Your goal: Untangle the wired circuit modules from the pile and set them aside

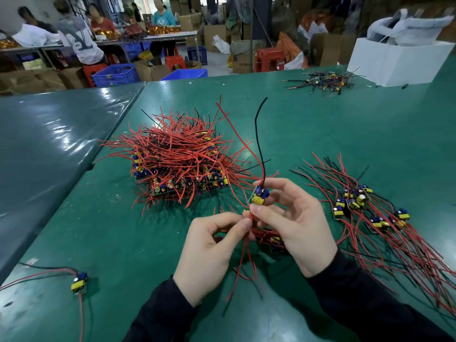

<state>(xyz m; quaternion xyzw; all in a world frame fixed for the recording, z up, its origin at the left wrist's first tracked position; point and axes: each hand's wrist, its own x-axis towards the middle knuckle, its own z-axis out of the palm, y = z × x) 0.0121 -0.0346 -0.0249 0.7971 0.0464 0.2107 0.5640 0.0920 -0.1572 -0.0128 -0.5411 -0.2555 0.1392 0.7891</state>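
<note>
Nearest the camera, 2 dark sleeves are reaching over the green table (pixel 103 238). The left hand (pixel 209 255) is pinching a bunch of red wires (pixel 243 253) between thumb and forefinger, and these wires are trailing down toward the table edge. Just above it, the right hand (pixel 293 225) is gripping 1 circuit module (pixel 259 195) upright in its fingertips, with a black lead (pixel 259 134) and red leads rising from it. Under the right palm a few more modules are lying, partly hidden. At the lower left, 1 lone module (pixel 79 282) is lying apart. To the right, the sorted modules (pixel 365 206) are lying side by side. Farther back, the tangled pile (pixel 177 159) is sitting mid-table. Beyond it, a small heap of wire scraps (pixel 325 82) is lying beside a white box (pixel 397 60).
</note>
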